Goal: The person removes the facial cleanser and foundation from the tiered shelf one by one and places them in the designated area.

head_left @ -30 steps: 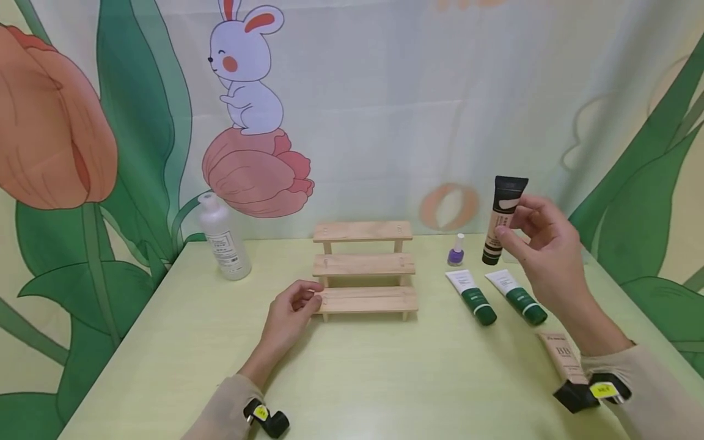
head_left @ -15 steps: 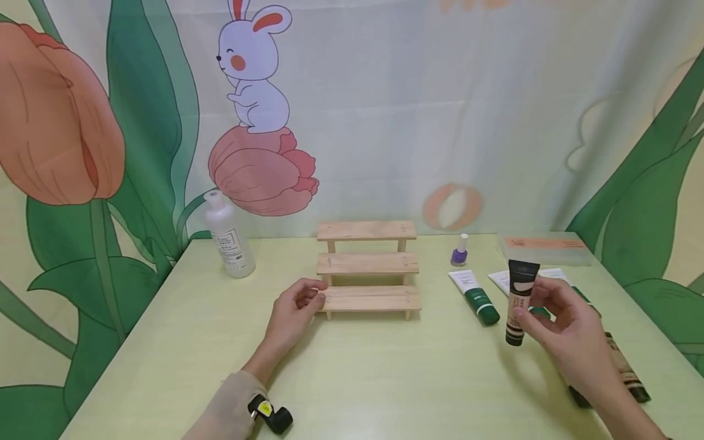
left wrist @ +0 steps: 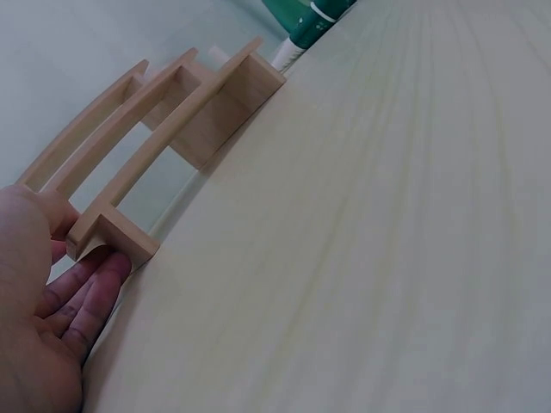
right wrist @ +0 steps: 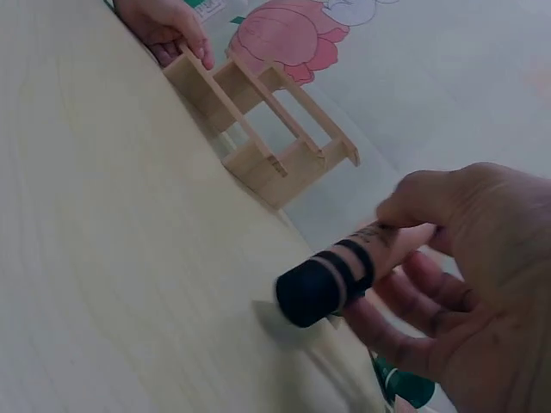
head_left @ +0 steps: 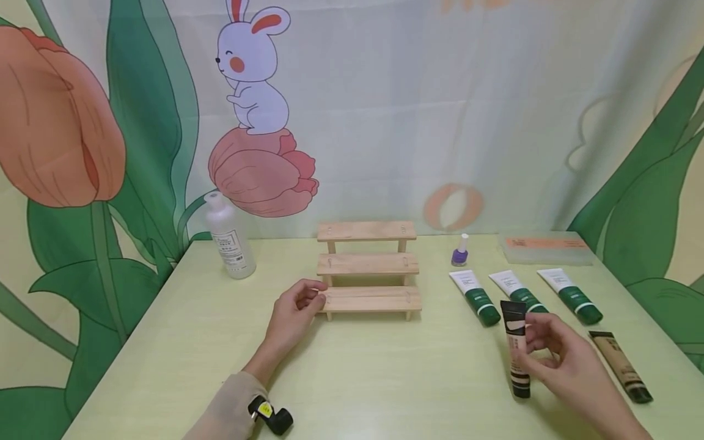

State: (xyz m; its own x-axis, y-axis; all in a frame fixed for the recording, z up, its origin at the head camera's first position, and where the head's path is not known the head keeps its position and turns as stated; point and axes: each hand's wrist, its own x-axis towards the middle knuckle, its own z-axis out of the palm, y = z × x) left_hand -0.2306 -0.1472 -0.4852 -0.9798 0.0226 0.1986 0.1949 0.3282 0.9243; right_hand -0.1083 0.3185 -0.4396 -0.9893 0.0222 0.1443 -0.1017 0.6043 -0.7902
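Note:
My right hand (head_left: 574, 360) pinches a black and beige cosmetic tube (head_left: 519, 360) between thumb and fingers, in front of the green-and-white tubes. In the right wrist view the tube's black cap (right wrist: 308, 292) points away from the palm. My left hand (head_left: 291, 315) grips the left end of the lowest step of a three-step wooden rack (head_left: 368, 298). The left wrist view shows its fingers (left wrist: 95, 297) against the rack's leg (left wrist: 129, 237). Nothing stands on the steps.
Three green-and-white tubes (head_left: 475, 299) lie right of the rack, near a purple nail polish bottle (head_left: 459, 253). A brown tube (head_left: 620, 366) lies at the right. A clear flat case (head_left: 547, 249) is at the back right, a white bottle (head_left: 231, 244) at the back left.
My right hand has brought the tube down and toward the front edge, uncovering the clear case, the third green-and-white tube and the brown tube. The left hand has stayed on the rack.

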